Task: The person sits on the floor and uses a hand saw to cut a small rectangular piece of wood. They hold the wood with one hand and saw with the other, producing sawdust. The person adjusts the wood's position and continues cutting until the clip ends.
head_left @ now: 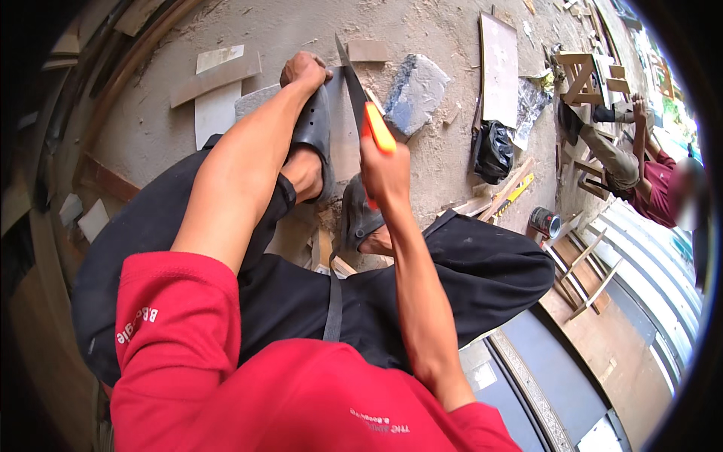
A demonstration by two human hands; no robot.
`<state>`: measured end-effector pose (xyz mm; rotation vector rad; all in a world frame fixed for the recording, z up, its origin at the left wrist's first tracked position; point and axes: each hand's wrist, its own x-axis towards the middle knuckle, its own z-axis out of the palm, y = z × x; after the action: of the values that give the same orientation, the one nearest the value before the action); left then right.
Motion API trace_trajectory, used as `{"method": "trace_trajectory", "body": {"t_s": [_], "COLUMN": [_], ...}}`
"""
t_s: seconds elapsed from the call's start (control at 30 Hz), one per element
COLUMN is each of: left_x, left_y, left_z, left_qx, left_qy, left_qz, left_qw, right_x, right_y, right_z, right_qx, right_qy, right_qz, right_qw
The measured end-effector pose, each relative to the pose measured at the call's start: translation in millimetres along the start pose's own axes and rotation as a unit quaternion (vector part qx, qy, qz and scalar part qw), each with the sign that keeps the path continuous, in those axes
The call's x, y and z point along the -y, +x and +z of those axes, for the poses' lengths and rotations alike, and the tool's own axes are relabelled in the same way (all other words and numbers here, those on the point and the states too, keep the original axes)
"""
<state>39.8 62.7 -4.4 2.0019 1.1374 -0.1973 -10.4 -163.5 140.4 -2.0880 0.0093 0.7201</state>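
Note:
A handsaw point(352, 84) with an orange and yellow handle is gripped in my right hand point(385, 167). Its blade points away from me, along the right edge of a flat light board point(345, 143). Curled at the board's far end is my left hand point(304, 71), closed on its edge; the fingertips are partly hidden. My left foot, in a dark clog point(315, 124), presses beside and onto the board. The other dark clog point(357, 211) stands nearer, below the saw handle.
A pale stone block point(418, 92) and a small brown wood piece point(367, 51) lie past the saw. Board offcuts point(217, 81) are at the left. Rightward are a long panel point(498, 71), a black plastic bag point(493, 152), a can point(544, 222) and a seated person point(633, 162).

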Motion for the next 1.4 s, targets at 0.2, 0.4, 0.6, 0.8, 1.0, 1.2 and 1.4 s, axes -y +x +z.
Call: {"method": "trace_trajectory", "body": {"t_s": [0.2, 0.4, 0.6, 0.8, 1.0, 1.2, 1.4], "left_x": [11, -2, 1, 0, -2, 9, 3], "left_y": [6, -6, 6, -10, 8, -7, 1], "left_z": [-10, -6, -5, -11, -2, -5, -9], "left_qx": [-0.019, 0.021, 0.013, -0.001, -0.01, 0.006, 0.031], "left_qy": [0.014, 0.024, 0.019, 0.035, 0.036, 0.023, 0.036], "left_qz": [-0.034, -0.032, -0.041, -0.041, -0.031, -0.031, -0.051], "left_qw": [0.999, 0.999, 0.999, 0.999, 0.999, 0.999, 0.998], "right_x": [0, -12, -43, -25, -22, -40, -41], "right_y": [-67, -9, -29, -74, -3, -66, -39], "right_z": [-15, 14, 3, -9, 7, -1, 3], "right_qx": [0.027, -0.012, 0.007, 0.012, 0.014, 0.001, -0.002], "right_qy": [-0.005, 0.032, -0.011, 0.007, 0.043, 0.022, -0.037], "right_qz": [-0.114, -0.022, -0.086, -0.133, 0.005, -0.104, -0.108], "right_qw": [0.993, 0.999, 0.996, 0.991, 0.999, 0.994, 0.993]}}
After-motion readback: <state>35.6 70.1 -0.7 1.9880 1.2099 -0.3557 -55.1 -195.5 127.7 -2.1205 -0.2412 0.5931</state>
